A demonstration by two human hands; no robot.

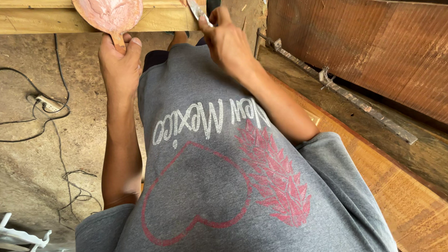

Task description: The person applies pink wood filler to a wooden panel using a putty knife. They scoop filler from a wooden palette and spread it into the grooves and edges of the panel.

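My left hand (pixel 118 62) grips the short handle of a round wooden paddle (pixel 110 11) smeared with pinkish paste, held against a pale wooden beam (pixel 26 19) at the top of the view. My right hand (pixel 227 40) is closed on a small metal putty knife (pixel 196 8) whose blade points up toward the beam's right end. The two hands are about a hand's width apart, above my grey shirt.
A reddish wooden panel (pixel 380 51) leans at the right, with a metal bar clamp (pixel 342 92) lying along a plank below it. On the dirt floor at left lie black cables (pixel 45 122) and a white power strip (pixel 48 103). A white plastic chair (pixel 19 242) sits bottom left.
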